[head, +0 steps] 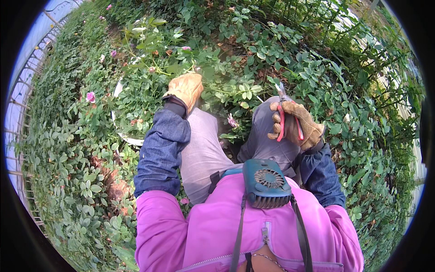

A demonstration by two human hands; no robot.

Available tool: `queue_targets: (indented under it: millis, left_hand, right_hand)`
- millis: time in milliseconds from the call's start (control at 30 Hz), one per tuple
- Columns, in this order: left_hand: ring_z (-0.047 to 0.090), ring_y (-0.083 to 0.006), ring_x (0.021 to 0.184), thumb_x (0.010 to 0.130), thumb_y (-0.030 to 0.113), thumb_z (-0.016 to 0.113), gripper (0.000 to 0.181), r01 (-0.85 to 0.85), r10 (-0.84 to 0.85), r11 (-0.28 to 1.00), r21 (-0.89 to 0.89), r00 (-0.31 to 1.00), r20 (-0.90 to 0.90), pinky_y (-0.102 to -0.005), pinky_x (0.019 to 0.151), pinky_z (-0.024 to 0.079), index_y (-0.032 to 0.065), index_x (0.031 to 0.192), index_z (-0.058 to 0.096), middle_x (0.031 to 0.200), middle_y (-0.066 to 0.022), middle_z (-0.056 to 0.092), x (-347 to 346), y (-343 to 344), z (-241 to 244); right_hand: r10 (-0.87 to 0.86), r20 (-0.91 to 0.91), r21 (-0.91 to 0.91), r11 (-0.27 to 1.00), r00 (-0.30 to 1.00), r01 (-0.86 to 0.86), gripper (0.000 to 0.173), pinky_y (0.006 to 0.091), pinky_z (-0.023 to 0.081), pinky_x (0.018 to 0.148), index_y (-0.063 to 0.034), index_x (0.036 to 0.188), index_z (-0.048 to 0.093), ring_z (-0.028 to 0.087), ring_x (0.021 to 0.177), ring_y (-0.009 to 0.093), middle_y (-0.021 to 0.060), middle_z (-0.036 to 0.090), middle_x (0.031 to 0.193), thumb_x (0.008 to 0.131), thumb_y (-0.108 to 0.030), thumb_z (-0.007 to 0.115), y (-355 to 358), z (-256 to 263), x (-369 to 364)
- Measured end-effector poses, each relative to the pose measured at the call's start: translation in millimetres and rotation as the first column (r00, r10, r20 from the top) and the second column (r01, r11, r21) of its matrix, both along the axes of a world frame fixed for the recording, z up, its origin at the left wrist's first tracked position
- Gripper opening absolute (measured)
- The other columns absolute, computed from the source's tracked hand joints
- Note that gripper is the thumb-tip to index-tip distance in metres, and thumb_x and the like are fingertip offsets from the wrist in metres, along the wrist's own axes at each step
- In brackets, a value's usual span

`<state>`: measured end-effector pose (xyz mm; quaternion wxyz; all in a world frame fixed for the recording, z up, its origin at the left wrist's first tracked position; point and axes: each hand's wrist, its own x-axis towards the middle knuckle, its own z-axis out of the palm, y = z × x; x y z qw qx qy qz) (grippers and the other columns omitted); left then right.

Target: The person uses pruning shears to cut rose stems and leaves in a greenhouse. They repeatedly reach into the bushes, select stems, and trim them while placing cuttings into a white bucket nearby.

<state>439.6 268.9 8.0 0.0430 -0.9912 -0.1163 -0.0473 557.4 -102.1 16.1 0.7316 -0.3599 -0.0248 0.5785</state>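
Note:
My left hand (185,89), in a tan leather work glove, is closed at the leafy rose stems (159,69) in front of my knee; its fingertips are turned away. Around my right hand (297,124) is a brown work glove, and it holds red-handled pruning shears (282,93) above my other knee. The blades point forward and the handles stand apart. A cut-looking leafy heap of rose stems (136,102) lies within a white rim (131,140) left of my left hand. A faded pink rose (232,121) shows between my knees.
Dense rose bushes (316,73) surround me. A pink rose (90,97) blooms at the left. A blue portable fan (268,182) hangs on a strap at my chest. Bare soil (117,183) shows at lower left, and pale plastic sheeting (390,88) lies beyond the plants at right.

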Motion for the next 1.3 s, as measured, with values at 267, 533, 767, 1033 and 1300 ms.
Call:
queue_targets:
  millis: [267,533,767,1033,1300]
  left_hand:
    - [0.071,-0.0382,0.098,0.09,0.017,0.056,0.022,-0.244,0.249,0.963,-0.114,0.968,0.032,-0.0475,0.086,0.056,0.0061,0.102,0.071,0.103,-0.0203,0.073,-34.7,9.5,-16.6]
    - [0.07,-0.037,0.102,0.094,0.023,0.061,0.021,-0.266,0.271,0.958,-0.105,0.962,0.03,-0.0475,0.087,0.055,0.0123,0.11,0.07,0.11,-0.0154,0.071,-63.3,-15.4,19.6]
    - [0.071,-0.0369,0.097,0.092,0.014,0.065,0.019,-0.151,0.177,0.975,-0.163,0.97,0.164,-0.0454,0.083,0.056,0.014,0.11,0.069,0.108,-0.0123,0.072,-83.1,-40.2,35.3]
    - [0.072,-0.0356,0.099,0.092,0.011,0.06,0.018,-0.478,0.49,0.871,-0.116,0.822,0.29,-0.0448,0.085,0.057,0.0127,0.107,0.071,0.108,-0.0142,0.074,-112.7,38.4,13.6]
    - [0.072,-0.0367,0.106,0.095,0.027,0.058,0.031,-0.347,0.319,0.937,0.04,0.802,-0.505,-0.0459,0.09,0.057,0.0066,0.107,0.078,0.113,-0.0197,0.075,-110.0,130.9,-135.2]
  right_hand:
    - [0.261,-0.16,0.0,0.964,0.952,-0.264,0.03,0.0539,0.058,0.076,-0.0054,0.118,0.059,0.066,0.073,0.028,0.0098,0.062,0.088,0.098,-0.027,0.067,29.9,-14.3,-31.1]
    - [0.442,-0.205,0.019,0.894,0.873,-0.448,0.03,0.0561,0.059,0.072,-0.0057,0.11,0.062,0.069,0.079,0.03,0.0086,0.063,0.088,0.095,-0.031,0.071,118.3,-39.7,-52.2]
    - [0.51,0.067,-0.201,0.849,0.858,-0.489,0.016,0.0468,0.059,0.056,-0.0079,0.093,0.06,0.061,0.057,0.019,0.003,0.058,0.075,0.098,-0.023,0.064,165.8,-15.9,-54.0]
    - [0.582,0.306,-0.316,0.809,0.754,-0.496,0.021,0.036,0.045,0.038,-0.0105,0.081,0.055,0.051,0.039,0.017,0.0008,0.049,0.059,0.094,-0.024,0.065,118.7,-7.3,-45.8]
    - [0.48,0.12,-0.311,0.85,0.869,-0.426,0.017,0.0323,0.046,0.045,-0.008,0.086,0.062,0.058,0.055,0.017,0.0026,0.055,0.072,0.09,-0.02,0.073,75.4,-23.5,-41.5]
